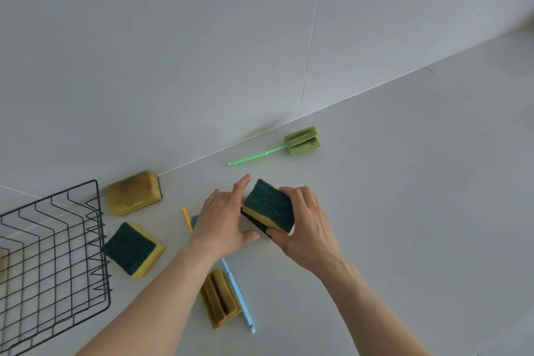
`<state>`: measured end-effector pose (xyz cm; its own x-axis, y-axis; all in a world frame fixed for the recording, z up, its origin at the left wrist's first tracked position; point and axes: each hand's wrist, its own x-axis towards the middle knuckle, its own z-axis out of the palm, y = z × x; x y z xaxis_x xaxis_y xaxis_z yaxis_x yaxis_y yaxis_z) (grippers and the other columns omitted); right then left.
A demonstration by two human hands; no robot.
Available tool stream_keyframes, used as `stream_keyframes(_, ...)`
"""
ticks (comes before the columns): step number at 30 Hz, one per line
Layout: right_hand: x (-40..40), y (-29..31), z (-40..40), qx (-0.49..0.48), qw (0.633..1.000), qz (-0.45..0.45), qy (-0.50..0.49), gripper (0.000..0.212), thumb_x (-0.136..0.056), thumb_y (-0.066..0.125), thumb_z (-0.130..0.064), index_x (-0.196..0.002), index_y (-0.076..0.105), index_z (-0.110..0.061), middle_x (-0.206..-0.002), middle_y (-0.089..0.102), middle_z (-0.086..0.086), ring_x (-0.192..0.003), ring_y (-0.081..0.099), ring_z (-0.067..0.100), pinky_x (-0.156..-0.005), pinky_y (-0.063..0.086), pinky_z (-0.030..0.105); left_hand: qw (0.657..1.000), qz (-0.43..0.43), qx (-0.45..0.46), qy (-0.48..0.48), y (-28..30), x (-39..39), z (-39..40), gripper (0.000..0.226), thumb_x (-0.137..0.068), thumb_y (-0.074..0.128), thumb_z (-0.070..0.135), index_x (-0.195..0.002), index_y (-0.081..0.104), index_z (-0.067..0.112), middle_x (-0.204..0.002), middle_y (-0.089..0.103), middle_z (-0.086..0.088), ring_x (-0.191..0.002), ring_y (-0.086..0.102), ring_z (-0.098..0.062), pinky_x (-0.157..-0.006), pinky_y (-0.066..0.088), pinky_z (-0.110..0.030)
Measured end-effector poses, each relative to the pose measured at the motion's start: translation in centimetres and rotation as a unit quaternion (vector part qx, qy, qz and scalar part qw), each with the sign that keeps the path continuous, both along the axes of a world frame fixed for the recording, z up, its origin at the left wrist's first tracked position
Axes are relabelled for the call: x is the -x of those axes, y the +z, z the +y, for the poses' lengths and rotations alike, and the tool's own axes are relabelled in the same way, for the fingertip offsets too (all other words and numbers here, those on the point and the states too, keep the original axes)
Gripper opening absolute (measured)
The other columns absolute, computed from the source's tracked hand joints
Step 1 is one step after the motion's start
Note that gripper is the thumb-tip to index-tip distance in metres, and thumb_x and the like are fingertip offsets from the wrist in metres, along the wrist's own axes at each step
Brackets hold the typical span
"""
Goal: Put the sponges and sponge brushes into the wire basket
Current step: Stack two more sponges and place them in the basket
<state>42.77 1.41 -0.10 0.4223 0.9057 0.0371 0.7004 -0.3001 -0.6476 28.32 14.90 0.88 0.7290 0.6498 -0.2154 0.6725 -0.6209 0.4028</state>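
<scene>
My right hand [307, 225] grips a green-and-yellow sponge [268, 206], which seems stacked on a second, darker sponge, lifted and tilted over the counter. My left hand [222, 222] rests flat against its left side, fingers spread. The black wire basket [52, 266] stands at the left edge. Two more sponges lie near it: a yellow-side-up sponge [134, 192] by the wall and a green-top sponge [134, 248] next to the basket. A green sponge brush [302, 140] lies by the wall. A yellow sponge brush [221, 298] and a blue handle [238, 295] lie under my left forearm.
The grey counter [404, 211] meets a tiled wall [202, 52] that runs diagonally behind the objects. A thin yellow handle [187, 218] pokes out from behind my left hand. Something yellow shows inside the basket at the far left edge.
</scene>
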Motion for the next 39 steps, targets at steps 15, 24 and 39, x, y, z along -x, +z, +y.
stream_keyframes(15, 0.0, -0.8, -1.0, 0.029, 0.998, 0.027, 0.054, 0.077, -0.075, 0.074, -0.021, -0.14, 0.036, -0.031, -0.125, 0.041, -0.008, -0.108, 0.044, 0.01, -0.083, 0.045, 0.02, 0.995, 0.0, -0.053, -0.087, -0.8, 0.1, -0.8, 0.121, -0.063, 0.09, 0.044, -0.152, 0.008, 0.036, -0.139, 0.048, 0.003, -0.127, 0.043, -0.021, -0.114, 0.029, -0.04)
stream_keyframes(24, 1.0, -1.1, -1.7, 0.092, 0.994, -0.059, 0.029, 0.097, -0.07, 0.083, -0.023, -0.147, 0.025, -0.038, -0.125, 0.045, -0.002, -0.105, 0.053, 0.02, -0.086, 0.049, 0.033, 0.989, 0.005, -0.085, -0.121, -1.0, -0.2, -0.7, 0.085, -0.067, 0.084, 0.044, -0.135, 0.034, 0.032, -0.124, 0.058, 0.006, -0.117, 0.047, -0.019, -0.107, 0.033, -0.036)
stream_keyframes(39, 8.9, 6.0, 3.6, 0.043, 0.983, -0.115, 0.134, 0.095, -0.078, 0.077, -0.022, -0.151, 0.018, -0.041, -0.127, 0.044, -0.003, -0.106, 0.052, 0.021, -0.084, 0.05, 0.032, 0.991, -0.049, -0.116, -0.044, 5.8, 12.0, 2.5, 0.088, -0.059, 0.082, 0.062, -0.132, 0.04, 0.035, -0.119, 0.06, 0.012, -0.117, 0.046, -0.015, -0.105, 0.034, -0.035)
